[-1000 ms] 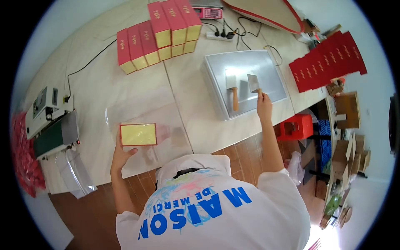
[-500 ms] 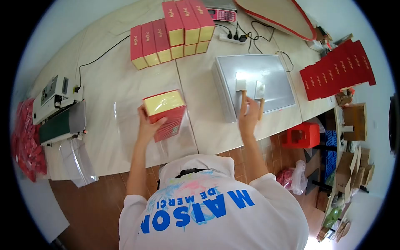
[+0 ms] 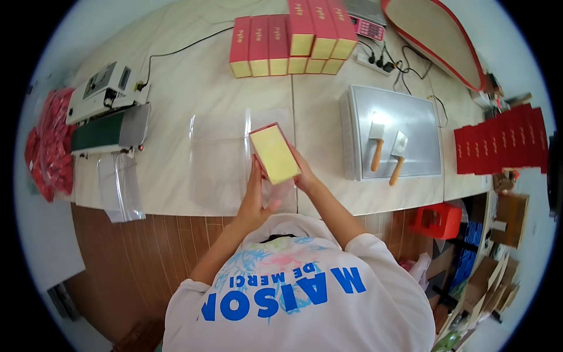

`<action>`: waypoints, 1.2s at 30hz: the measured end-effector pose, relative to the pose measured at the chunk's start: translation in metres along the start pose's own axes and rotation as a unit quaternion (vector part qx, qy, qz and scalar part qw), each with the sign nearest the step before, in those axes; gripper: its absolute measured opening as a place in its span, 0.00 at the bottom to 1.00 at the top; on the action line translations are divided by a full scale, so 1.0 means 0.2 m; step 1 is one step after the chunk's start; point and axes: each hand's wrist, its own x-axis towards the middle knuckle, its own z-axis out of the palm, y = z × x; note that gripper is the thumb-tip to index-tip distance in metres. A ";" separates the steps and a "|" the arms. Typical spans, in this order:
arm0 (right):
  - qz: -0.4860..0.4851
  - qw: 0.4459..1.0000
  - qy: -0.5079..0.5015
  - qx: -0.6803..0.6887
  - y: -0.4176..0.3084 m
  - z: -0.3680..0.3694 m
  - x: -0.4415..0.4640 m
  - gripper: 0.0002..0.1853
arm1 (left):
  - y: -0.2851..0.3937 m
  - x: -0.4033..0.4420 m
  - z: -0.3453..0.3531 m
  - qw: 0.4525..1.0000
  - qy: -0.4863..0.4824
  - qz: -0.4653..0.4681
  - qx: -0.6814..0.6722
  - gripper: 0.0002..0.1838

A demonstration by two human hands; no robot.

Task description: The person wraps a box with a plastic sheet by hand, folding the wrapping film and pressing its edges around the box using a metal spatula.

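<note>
Both hands hold a red and yellow box (image 3: 274,154) above the near side of the table, its yellow face turned up and tilted. My left hand (image 3: 252,196) is closed along the box's left and lower side, and my right hand (image 3: 304,176) grips its right side. Clear plastic sheets or bags (image 3: 217,155) lie flat beneath and left of the box. To the right, two scrapers with wooden handles, a left scraper (image 3: 376,154) and a right scraper (image 3: 397,165), rest on a grey metal case (image 3: 419,135).
Red and yellow boxes (image 3: 258,44) stand stacked at the back. At left is a machine with a green belt (image 3: 99,129), beside red packaging (image 3: 50,138). A power strip (image 3: 372,63) with cables lies behind the case. Red boxes (image 3: 498,141) and a red stool (image 3: 437,221) are at right.
My right hand has left the scraper on the case and moved left onto the box. The box has turned in my left hand, its yellow face now more upward. The view has shifted.
</note>
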 end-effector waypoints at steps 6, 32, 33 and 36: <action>0.059 0.957 -0.243 -0.145 -0.11 0.21 0.23 0.26 | 0.05 -0.22 0.06 0.995 0.038 -0.086 0.043 0.58; -0.012 0.490 0.504 -0.711 -0.51 -0.78 -0.40 0.15 | 0.38 0.14 -0.27 0.940 0.015 0.028 0.341 0.09; -0.087 0.511 0.498 -0.695 -0.50 -0.77 -0.41 0.14 | 0.39 0.13 -0.27 0.937 0.030 0.009 0.348 0.09; -0.213 0.562 0.466 -0.650 -0.45 -0.70 -0.47 0.14 | 0.41 0.10 -0.26 0.932 0.075 -0.003 0.354 0.11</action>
